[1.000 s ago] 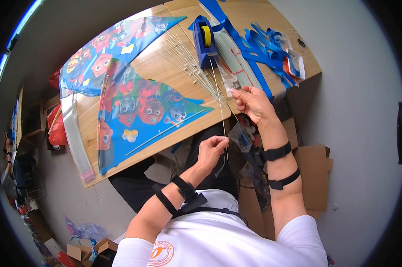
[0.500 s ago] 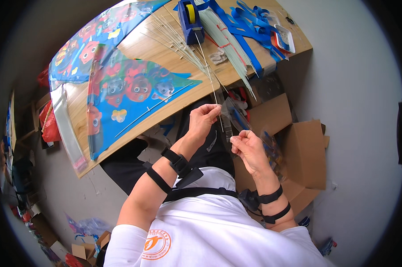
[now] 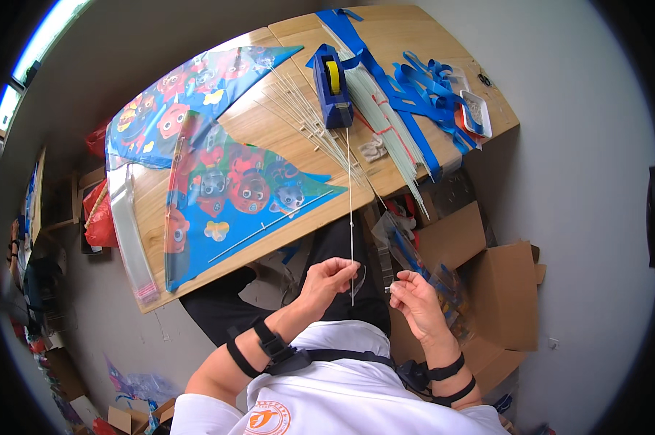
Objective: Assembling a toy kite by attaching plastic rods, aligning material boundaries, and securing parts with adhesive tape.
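Here | left hand (image 3: 324,286) pinches rod (image 3: 351,188) | right hand (image 3: 419,306), white piece (image 3: 388,288) | tape dispenser (image 3: 332,90) by rod's end

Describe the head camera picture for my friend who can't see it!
A person's left hand pinches a long thin rod; the right hand pinches a small pale piece. On the wooden table are blue sheets with cartoon faces, more rods and a blue tape dispenser.

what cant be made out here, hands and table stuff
All in the head view:
- exact shape of the small pale piece in the right hand: too small, partly covered by that hand
- pinched stretch of the thin rod: hidden by the left hand
- contents of the white tray: too small
- lower part of the yellow roll: hidden by the blue dispenser
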